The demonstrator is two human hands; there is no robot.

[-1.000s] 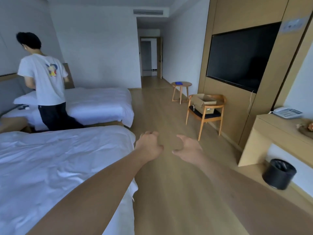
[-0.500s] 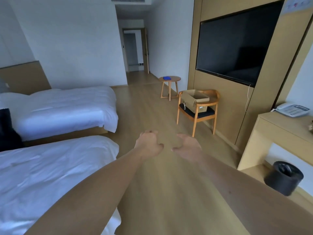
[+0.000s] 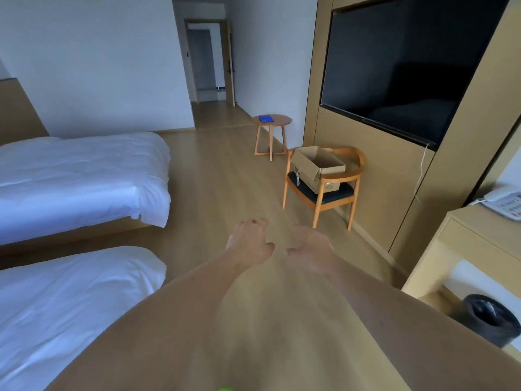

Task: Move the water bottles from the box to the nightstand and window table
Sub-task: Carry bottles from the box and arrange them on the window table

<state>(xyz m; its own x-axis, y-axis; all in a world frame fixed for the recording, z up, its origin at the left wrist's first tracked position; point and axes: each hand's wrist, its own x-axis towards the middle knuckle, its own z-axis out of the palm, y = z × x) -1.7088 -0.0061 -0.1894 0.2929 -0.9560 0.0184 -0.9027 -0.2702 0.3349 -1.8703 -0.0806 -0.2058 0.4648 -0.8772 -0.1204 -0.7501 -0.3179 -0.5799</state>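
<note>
**Empty hands held out toward the box on the chair**

The room was arranged with two white beds (image 3: 76,176) along the left side and a free strip of wooden floor (image 3: 214,179) between them and the wall with the dark television (image 3: 403,66). This strip made a direct way to the wooden chair (image 3: 324,184), which stood against that wall. The cardboard box (image 3: 317,166) rested on the seat of the chair, between its armrests, with the flaps open upward. In my judgement it was put there so that a standing person could reach inside without bending to the floor. No water bottles could be seen from this angle; the walls of the box hid its inside, so I cannot tell how many were in it. Behind the chair stood a small round counter (image 3: 277,121) with a blue object (image 3: 266,118) on it. A desk with a telephone (image 3: 504,201) and a black bin (image 3: 492,320) below it were at the right edge.

Both arms were stretched forward at low height, nearly parallel, well apart from the box. The left hand (image 3: 249,241) was turned with the back upward, its fingers (image 3: 255,222) curled loosely and holding nothing. The right hand (image 3: 308,244) was just beside it, also empty, its fingers half bent. It seemed the task stood at the approach, with no bottle taken yet.
</note>
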